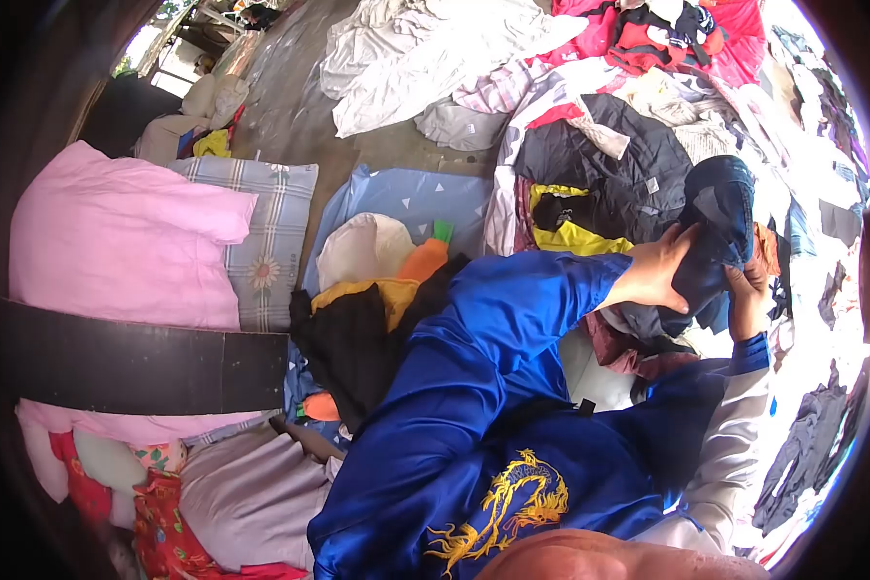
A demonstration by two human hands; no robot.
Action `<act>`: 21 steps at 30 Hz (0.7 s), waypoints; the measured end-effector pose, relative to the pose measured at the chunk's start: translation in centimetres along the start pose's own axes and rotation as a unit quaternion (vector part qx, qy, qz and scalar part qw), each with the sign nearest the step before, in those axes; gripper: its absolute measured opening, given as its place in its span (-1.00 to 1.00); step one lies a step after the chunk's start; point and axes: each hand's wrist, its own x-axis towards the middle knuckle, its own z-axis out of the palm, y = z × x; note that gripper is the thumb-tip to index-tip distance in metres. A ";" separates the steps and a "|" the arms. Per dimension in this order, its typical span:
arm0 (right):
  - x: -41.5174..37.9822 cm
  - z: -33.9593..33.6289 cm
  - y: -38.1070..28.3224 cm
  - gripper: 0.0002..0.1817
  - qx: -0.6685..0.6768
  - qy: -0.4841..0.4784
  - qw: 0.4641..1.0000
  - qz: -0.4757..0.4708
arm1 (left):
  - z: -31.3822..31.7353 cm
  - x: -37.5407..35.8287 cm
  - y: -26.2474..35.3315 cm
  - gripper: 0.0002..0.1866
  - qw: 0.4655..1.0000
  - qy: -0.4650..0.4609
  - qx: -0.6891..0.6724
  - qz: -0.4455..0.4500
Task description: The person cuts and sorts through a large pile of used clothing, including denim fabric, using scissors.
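A bunched dark blue garment, denim-like in look (720, 198), is held up in front of me at the right. My left hand (659, 273) grips its left side, thumb and fingers spread around the cloth. At its lower right edge, my right hand (747, 295) is closed on the fabric. The garment's exact kind cannot be made out because it is folded over. Behind it lies a black garment (604, 155) on the clothes pile, with a yellow and black piece (575, 237) below.
White cloths (435, 68) and red clothes (648, 48) lie at the back. On the left are a pink garment (116, 232), a plaid cloth (271, 232) and a black board-like strip (145, 358). Black and orange clothes (348, 338) lie beside my left sleeve.
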 end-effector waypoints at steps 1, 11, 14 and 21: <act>-0.4 0.1 0.1 -0.70 0.061 -0.027 0.998 0.017 | 0.1 -0.1 0.4 0.30 1.000 -0.012 -0.016 0.022; -1.4 -0.3 -1.9 -0.53 0.152 -0.064 0.986 0.029 | 2.1 -0.9 3.4 -0.54 0.964 0.127 -0.233 0.001; -1.5 -0.6 -3.0 -0.36 -0.098 -0.011 0.995 -0.026 | 2.6 0.5 0.7 -0.53 0.930 0.157 -0.323 -0.085; -2.4 -0.2 -1.3 0.43 -0.261 -0.149 0.947 -0.110 | -3.6 0.8 1.9 -0.69 0.765 0.170 -0.619 -0.048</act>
